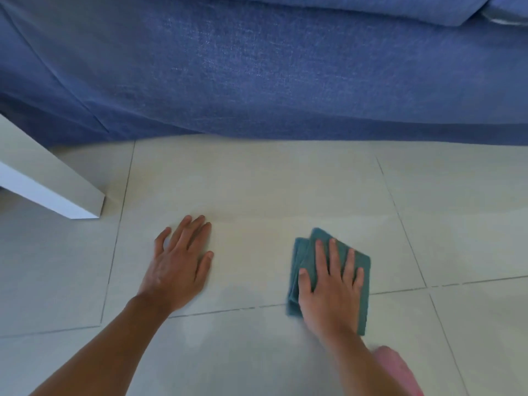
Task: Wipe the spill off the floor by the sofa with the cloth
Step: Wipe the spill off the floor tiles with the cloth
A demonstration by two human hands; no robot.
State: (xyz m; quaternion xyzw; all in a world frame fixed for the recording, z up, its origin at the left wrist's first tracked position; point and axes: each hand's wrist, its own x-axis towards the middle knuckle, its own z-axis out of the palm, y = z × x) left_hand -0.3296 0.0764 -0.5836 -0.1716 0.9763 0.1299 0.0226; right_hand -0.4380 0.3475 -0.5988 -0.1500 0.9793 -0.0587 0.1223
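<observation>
Both palms down | cloth (328, 281) under right hand (333, 287) | left hand (178, 264) apart

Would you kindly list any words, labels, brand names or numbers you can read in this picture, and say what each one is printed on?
None: no readable text anywhere in the view.
The folded teal cloth under the right hand shows no tag or print.
The blue sofa, the tiled floor and the white furniture leg are plain.
The left hand rests on bare tile.
</observation>
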